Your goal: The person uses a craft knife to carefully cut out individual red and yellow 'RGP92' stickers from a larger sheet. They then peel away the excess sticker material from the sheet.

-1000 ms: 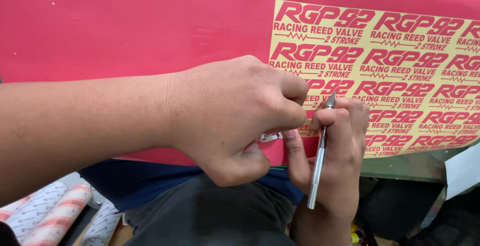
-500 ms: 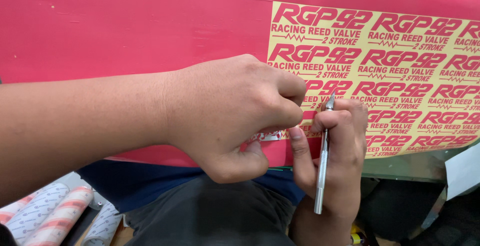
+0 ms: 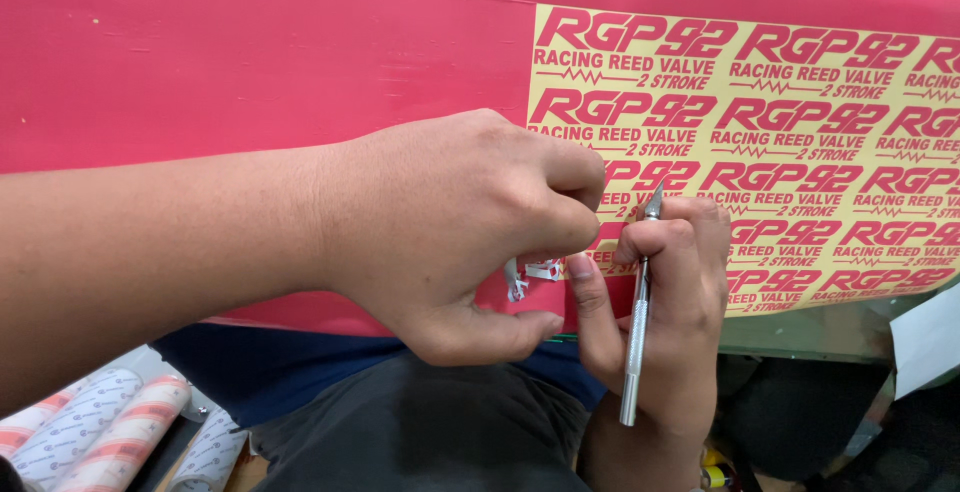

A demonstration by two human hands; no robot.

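At the near edge of the red vinyl sheet (image 3: pixel 250 62), the left hand (image 3: pixel 450 222) pinches a small peeled scrap (image 3: pixel 530 274) while the right hand (image 3: pixel 665 302) clamps a silver craft knife (image 3: pixel 637 317) over yellow-backed red lettering (image 3: pixel 800 142).

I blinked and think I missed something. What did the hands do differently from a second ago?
The left hand opened its thumb outward, baring small curled white scraps of peeled sticker film near its fingers. The yellow sticker sheet with red lettering slid slightly left in view. The right hand still grips the slim silver craft knife, tip up, on the red vinyl.
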